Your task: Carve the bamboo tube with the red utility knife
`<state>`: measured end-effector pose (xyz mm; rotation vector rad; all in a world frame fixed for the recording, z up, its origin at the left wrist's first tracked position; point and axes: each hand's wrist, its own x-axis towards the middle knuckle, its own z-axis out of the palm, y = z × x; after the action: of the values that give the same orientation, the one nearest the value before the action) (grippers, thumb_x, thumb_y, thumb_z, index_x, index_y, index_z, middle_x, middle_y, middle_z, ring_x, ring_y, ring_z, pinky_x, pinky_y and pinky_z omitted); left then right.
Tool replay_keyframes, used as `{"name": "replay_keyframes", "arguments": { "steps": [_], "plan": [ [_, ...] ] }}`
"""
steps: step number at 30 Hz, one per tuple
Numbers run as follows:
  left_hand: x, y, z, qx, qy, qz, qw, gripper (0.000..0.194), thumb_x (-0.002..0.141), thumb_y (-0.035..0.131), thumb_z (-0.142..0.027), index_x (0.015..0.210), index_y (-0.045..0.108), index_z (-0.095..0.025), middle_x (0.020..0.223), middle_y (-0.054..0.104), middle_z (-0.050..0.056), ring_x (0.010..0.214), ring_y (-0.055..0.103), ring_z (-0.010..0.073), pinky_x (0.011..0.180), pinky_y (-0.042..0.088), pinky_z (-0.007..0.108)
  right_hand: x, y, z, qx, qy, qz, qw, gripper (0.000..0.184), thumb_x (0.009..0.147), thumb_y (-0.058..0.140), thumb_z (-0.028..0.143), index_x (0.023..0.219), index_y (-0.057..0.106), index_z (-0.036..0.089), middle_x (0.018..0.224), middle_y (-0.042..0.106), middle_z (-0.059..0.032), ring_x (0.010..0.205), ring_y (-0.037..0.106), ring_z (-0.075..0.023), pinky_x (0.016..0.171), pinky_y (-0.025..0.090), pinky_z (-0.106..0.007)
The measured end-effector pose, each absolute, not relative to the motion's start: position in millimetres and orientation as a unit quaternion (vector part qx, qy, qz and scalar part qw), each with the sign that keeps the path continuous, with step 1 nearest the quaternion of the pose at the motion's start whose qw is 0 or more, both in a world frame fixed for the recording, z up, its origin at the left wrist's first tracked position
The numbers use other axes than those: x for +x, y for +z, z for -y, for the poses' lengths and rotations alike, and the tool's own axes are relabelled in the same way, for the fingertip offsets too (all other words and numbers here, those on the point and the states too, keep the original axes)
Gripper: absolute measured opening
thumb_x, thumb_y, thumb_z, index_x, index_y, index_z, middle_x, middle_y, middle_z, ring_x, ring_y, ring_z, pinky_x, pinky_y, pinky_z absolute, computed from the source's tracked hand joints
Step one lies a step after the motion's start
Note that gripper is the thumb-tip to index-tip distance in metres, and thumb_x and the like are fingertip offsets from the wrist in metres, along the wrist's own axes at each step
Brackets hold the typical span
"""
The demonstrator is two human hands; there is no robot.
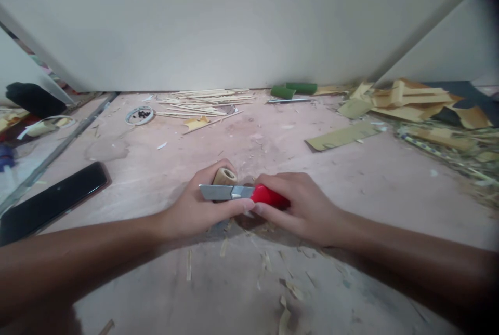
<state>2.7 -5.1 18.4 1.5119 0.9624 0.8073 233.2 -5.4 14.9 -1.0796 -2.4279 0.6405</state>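
My left hand [198, 209] is wrapped around a short piece of bamboo tube [225, 176], whose hollow cut end faces up and away. My right hand [302, 206] grips the red handle of a utility knife [268, 196]. The knife's grey blade [218, 192] points left and lies across the bamboo piece, over my left fingers. Both hands rest low on the pinkish wooden work surface [253, 143], close together at the middle of the view. Pale shavings [268, 265] lie scattered on the surface just in front of my hands.
A black phone [54, 201] lies at the left. Thin bamboo sticks [202, 104] and a small round lid [139, 115] sit at the back. Green rolls [298, 89] lie by the wall. Cardboard scraps [413, 104] pile up at the right.
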Motion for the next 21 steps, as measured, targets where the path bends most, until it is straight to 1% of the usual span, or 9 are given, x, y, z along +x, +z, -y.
{"name": "replay_keyframes", "arguments": {
  "steps": [8,13,17,21],
  "plan": [
    [2.2,19.7,5.3,0.666,0.338,-0.423,0.512,0.036,0.080,0.085,-0.037,0.082,0.053,-0.020,0.068,0.050,-0.007,0.061,0.048,0.0095,0.056,0.040,0.020,232.6,14.5,6.5,-0.393,0.218,0.868,0.210,0.033,0.101,0.058,0.047,0.085,0.061,0.019,0.070,0.063,0.0001,0.061,0.052,-0.0150,0.061,0.029,-0.029],
    [3.4,22.1,5.7,0.660,0.336,-0.429,0.518,0.036,0.080,0.085,-0.034,0.081,0.052,-0.020,0.066,0.050,-0.007,0.059,0.047,0.0087,0.053,0.038,0.020,232.6,13.6,5.1,-0.384,0.222,0.870,0.215,0.035,0.102,0.057,0.050,0.087,0.063,0.019,0.071,0.064,0.0002,0.061,0.052,-0.0144,0.060,0.028,-0.028],
    [4.6,23.8,5.6,0.671,0.336,-0.436,0.497,0.035,0.079,0.085,-0.032,0.081,0.052,-0.020,0.065,0.051,-0.008,0.058,0.047,0.0084,0.052,0.038,0.019,232.9,14.0,5.7,-0.387,0.221,0.869,0.213,0.035,0.102,0.057,0.049,0.085,0.062,0.019,0.070,0.064,-0.0001,0.060,0.052,-0.0145,0.059,0.026,-0.029],
    [5.6,22.8,6.1,0.662,0.346,-0.449,0.491,0.040,0.075,0.089,-0.033,0.078,0.051,-0.019,0.064,0.051,-0.008,0.058,0.046,0.0078,0.051,0.037,0.019,234.1,15.3,6.7,-0.384,0.228,0.868,0.216,0.036,0.103,0.057,0.049,0.084,0.061,0.019,0.070,0.063,0.0005,0.061,0.052,-0.0142,0.060,0.028,-0.028]
  ]
}}
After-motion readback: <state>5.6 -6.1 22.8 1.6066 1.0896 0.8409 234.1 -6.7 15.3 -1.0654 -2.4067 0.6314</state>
